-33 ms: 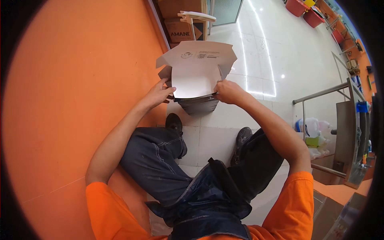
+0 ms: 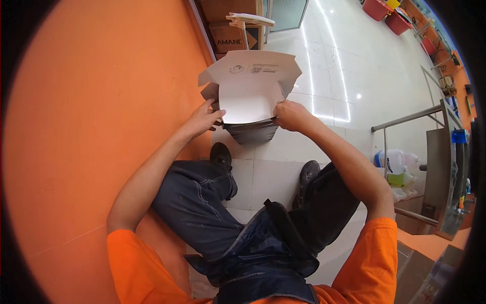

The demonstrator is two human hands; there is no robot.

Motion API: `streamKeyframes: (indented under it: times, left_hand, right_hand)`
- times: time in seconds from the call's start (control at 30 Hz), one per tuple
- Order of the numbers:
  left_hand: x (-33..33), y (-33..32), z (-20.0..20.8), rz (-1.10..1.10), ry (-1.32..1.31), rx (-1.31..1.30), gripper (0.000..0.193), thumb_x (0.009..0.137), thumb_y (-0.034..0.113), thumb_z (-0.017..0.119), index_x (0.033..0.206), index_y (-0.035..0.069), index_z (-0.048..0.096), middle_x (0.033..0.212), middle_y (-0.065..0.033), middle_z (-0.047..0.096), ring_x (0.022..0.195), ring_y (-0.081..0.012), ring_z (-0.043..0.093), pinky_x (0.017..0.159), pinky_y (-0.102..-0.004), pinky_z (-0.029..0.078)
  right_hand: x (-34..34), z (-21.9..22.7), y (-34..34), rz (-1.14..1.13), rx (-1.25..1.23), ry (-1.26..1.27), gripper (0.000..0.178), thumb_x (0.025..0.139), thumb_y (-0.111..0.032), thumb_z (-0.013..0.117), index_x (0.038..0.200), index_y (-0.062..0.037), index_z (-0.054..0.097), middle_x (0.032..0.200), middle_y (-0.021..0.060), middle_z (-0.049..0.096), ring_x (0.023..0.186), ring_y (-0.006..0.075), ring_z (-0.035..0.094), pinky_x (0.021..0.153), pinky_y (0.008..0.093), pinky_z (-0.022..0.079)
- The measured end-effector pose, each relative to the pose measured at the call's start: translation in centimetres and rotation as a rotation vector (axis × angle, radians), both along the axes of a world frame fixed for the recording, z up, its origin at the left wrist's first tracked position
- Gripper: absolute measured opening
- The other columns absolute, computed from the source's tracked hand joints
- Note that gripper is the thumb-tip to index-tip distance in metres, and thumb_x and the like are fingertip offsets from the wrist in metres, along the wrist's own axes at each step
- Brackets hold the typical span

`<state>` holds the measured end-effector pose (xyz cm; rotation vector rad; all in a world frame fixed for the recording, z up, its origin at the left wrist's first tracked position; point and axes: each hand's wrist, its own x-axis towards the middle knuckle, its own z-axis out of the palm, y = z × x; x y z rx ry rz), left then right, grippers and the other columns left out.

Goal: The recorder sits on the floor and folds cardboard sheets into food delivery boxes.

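Observation:
A partly folded cardboard box [image 2: 249, 101], white inside and with small dark print on its raised far flap, lies in front of me between my hands. It rests on a stack of dark-edged flat cardboard pieces [image 2: 250, 134]. My left hand [image 2: 204, 119] grips the box's left side, thumb at the inner edge and other fingers outside, next to a folded side flap [image 2: 209, 91]. At the near right corner, my right hand [image 2: 292, 116] is closed in a pinch on the cardboard. Its fingertips are partly hidden.
An orange wall [image 2: 101, 131] runs close along my left. Beyond the box stand brown cartons [image 2: 226, 39] and a white handle-like piece [image 2: 250, 20]. To the right are a metal-framed table [image 2: 411, 117] and plastic jugs [image 2: 392, 161]. Red tubs [image 2: 398, 22] stand far right.
The box and both hands have shifted very slightly to the right in the picture. Both hands keep their hold on the cardboard.

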<state>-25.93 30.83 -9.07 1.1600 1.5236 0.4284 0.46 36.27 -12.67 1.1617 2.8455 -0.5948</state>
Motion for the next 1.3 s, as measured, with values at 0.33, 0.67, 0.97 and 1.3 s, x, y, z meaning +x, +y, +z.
streamKeyframes:
  times: [0.33,0.67,0.97,1.3]
  left_hand:
    - [-1.6,-0.6,-4.8,-0.205,0.197,0.37,0.054,0.085,0.035,0.052,0.123,-0.002,0.039,0.106,-0.0251,0.056,0.095,-0.0326,0.057,0.082,-0.0364,0.044]
    - [2.1,-3.6,-5.0,-0.954,0.689,1.036,0.03,0.07,0.011,0.061,0.097,0.004,0.05,0.084,-0.0089,0.054,0.084,-0.024,0.053,0.073,-0.0342,0.043]
    - [3.4,-5.2,-5.0,-1.015,0.786,0.907,0.037,0.07,0.015,0.064,0.101,0.001,0.049,0.096,-0.0108,0.048,0.088,-0.0246,0.05,0.073,-0.0345,0.042]
    - [6.2,-7.6,-4.7,-0.932,0.994,0.759,0.047,0.072,0.018,0.06,0.114,0.001,0.048,0.105,-0.0157,0.047,0.096,-0.0273,0.047,0.077,-0.0381,0.041]
  right_hand:
    - [0.2,0.8,-1.0,-0.105,0.273,-0.197,0.007,0.071,-0.004,0.057,0.069,-0.0048,0.063,0.071,0.0137,0.063,0.071,0.0296,0.064,0.059,0.0372,0.051]
    - [1.3,0.9,0.1,-0.187,0.285,-0.372,0.01,0.073,-0.006,0.057,0.075,-0.0067,0.067,0.076,0.0092,0.066,0.072,0.025,0.065,0.062,0.0377,0.05]
    - [0.5,2.3,-4.9,-0.014,0.456,-0.101,0.027,0.08,-0.018,0.055,0.103,-0.0023,0.058,0.095,0.0165,0.058,0.096,0.0292,0.053,0.08,0.0419,0.041]
    - [-2.5,0.3,-7.4,-0.002,0.13,0.176,0.015,0.077,-0.015,0.055,0.078,-0.0006,0.053,0.069,0.0173,0.06,0.065,0.0359,0.059,0.062,0.0442,0.046]
